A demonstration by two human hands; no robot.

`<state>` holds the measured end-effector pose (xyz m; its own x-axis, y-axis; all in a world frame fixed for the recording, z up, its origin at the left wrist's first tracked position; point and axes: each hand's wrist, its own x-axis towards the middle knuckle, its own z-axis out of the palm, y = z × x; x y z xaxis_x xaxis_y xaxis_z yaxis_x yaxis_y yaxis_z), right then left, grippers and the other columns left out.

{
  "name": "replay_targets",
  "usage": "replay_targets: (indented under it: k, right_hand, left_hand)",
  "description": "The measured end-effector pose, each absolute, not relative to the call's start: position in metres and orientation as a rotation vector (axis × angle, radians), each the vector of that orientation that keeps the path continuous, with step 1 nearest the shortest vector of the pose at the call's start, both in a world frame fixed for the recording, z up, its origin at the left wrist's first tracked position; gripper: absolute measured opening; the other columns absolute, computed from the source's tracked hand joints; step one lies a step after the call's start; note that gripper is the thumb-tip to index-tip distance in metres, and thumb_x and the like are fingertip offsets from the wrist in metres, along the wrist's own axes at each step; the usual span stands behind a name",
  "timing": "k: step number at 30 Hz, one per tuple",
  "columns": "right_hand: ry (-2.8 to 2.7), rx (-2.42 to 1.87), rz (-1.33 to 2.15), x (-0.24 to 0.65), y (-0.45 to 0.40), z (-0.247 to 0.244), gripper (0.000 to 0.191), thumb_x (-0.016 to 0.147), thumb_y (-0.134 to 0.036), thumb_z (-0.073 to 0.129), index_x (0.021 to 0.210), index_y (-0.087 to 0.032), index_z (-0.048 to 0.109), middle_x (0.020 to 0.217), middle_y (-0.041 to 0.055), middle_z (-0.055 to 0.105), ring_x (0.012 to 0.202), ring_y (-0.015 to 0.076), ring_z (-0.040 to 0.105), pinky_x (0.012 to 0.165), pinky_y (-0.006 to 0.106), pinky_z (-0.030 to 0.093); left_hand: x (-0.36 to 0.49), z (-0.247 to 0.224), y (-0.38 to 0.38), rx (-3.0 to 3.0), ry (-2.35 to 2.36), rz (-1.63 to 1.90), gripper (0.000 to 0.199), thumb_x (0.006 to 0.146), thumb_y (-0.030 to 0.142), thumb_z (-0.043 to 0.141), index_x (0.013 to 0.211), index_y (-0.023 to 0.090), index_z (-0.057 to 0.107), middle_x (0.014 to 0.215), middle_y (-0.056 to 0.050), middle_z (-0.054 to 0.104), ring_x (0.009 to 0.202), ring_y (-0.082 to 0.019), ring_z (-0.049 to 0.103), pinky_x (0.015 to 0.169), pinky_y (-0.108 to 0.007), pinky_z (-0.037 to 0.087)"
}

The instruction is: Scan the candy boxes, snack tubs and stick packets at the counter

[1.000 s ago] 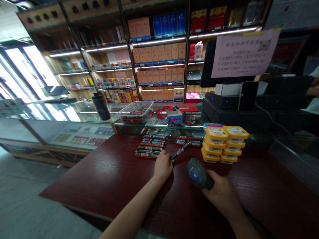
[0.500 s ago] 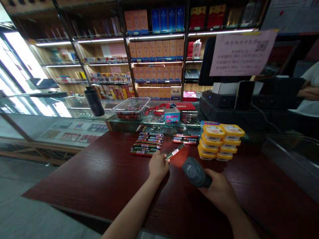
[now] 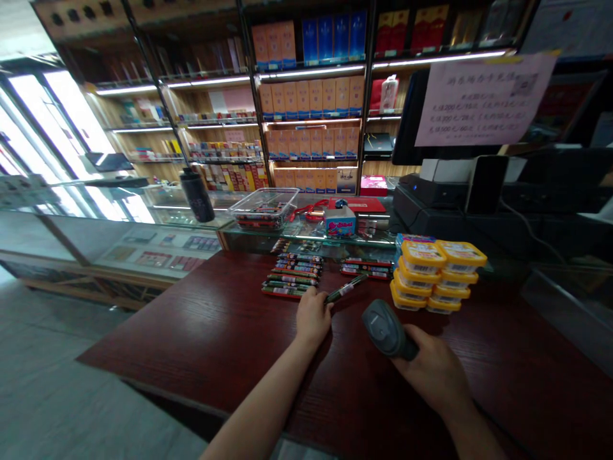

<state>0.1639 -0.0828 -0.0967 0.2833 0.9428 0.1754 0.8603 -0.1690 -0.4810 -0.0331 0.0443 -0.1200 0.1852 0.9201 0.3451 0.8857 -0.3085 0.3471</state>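
My left hand [image 3: 313, 317] is closed on one end of a slim dark green stick-shaped item [image 3: 347, 289] with a pale label, which points away to the right over the table. In my right hand [image 3: 435, 368] is a grey handheld barcode scanner [image 3: 384, 328], its head facing the stick-shaped item, a little apart from it. Rows of similar slim sticks [image 3: 293, 276] lie just beyond my left hand. A smaller group of sticks [image 3: 366, 268] lies farther right. Stacked yellow-lidded tubs [image 3: 435, 275] stand beyond the scanner.
A clear plastic box [image 3: 264, 209] with more sticks and a small blue carton [image 3: 340, 222] stand on the glass counter behind. A dark bottle [image 3: 196, 195] is to their left. At right are a monitor with a paper sign [image 3: 483, 102] and a clear bin [image 3: 569, 313].
The view has swung slightly left. A red glow on the table by the stick-shaped item has gone, and its label looks darker. Both hands keep their hold.
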Motion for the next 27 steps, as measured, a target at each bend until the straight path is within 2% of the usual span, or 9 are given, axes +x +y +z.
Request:
replay_targets:
  k: [6,13,18,23,27]
  right_hand:
    - [-1.639,-2.104,0.056,0.160,-0.087,-0.099,0.028,0.077,-0.039,0.052,0.099,-0.025,0.064,0.082,0.0039,0.073,0.076,0.0239,0.068,0.060,0.030,0.042]
    - [-1.675,-2.127,0.205,0.162,-0.085,-0.098,0.026,0.080,-0.038,0.047,0.099,-0.029,0.062,0.083,0.0018,0.073,0.077,0.0245,0.069,0.061,0.031,0.044]
    - [-1.673,-2.145,0.294,0.164,-0.081,-0.103,0.030,0.080,-0.040,0.045,0.102,-0.030,0.062,0.084,0.0020,0.073,0.079,0.0249,0.068,0.063,0.032,0.045]
    - [-1.680,-2.137,0.334,0.171,-0.074,-0.114,0.032,0.077,-0.035,0.048,0.105,-0.029,0.063,0.092,0.0030,0.073,0.085,0.0236,0.068,0.068,0.030,0.046]
    - [-1.694,-2.131,0.353,0.171,-0.072,-0.114,0.030,0.076,-0.032,0.049,0.102,-0.029,0.065,0.090,0.0022,0.073,0.083,0.0226,0.068,0.066,0.028,0.046]
  left_hand:
    - [-0.062,-0.096,0.066,2.458,1.735,0.924,0.018,0.082,0.018,0.054,0.095,0.021,0.066,0.093,-0.007,0.051,0.091,-0.019,0.051,0.082,-0.030,0.042]
    - [-0.132,-0.062,0.133,2.562,1.848,0.866,0.027,0.082,0.019,0.051,0.101,0.021,0.070,0.091,-0.007,0.054,0.092,-0.021,0.051,0.084,-0.030,0.042]
    - [-0.156,-0.067,0.173,2.643,1.807,0.697,0.030,0.079,0.018,0.052,0.102,0.021,0.072,0.097,-0.007,0.058,0.093,-0.021,0.051,0.087,-0.031,0.041]
    - [-0.155,-0.077,0.185,2.539,1.912,0.646,0.036,0.077,0.014,0.053,0.108,0.024,0.069,0.106,-0.006,0.059,0.098,-0.019,0.052,0.091,-0.028,0.040]
    - [-0.150,-0.082,0.186,2.475,2.049,0.634,0.032,0.080,0.017,0.051,0.105,0.026,0.069,0.104,-0.006,0.059,0.098,-0.019,0.053,0.087,-0.027,0.042]
